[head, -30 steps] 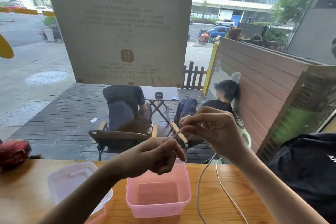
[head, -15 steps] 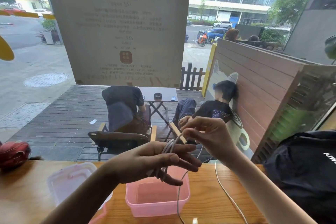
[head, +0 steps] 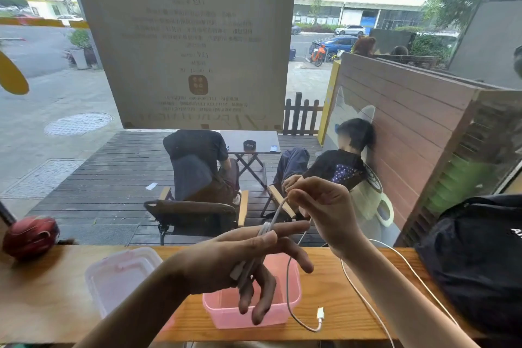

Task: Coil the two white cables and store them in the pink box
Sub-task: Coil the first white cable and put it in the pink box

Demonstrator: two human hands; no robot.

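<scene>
The pink box [head: 226,316] stands open on the wooden counter [head: 50,299], under my hands. My left hand [head: 226,265] hovers over it with fingers spread; a white cable [head: 287,285] is wound in a few loops across the palm and runs under the thumb. Above and to the right, my right hand [head: 324,215] pinches the same cable and holds it taut up from the left hand. The cable's slack hangs past the box, and its white plug [head: 320,315] lies on the counter. A second white cable [head: 364,299] trails over the counter under my right forearm.
The box's translucent lid [head: 118,274] lies left of the box. A black backpack [head: 480,263] fills the counter's right end and a red round object [head: 31,236] sits at its far left. The window pane stands directly behind the counter.
My left hand went from curled to spread fingers with cable loops round it. The loose end has been drawn in, so its plug now lies beside the box.
</scene>
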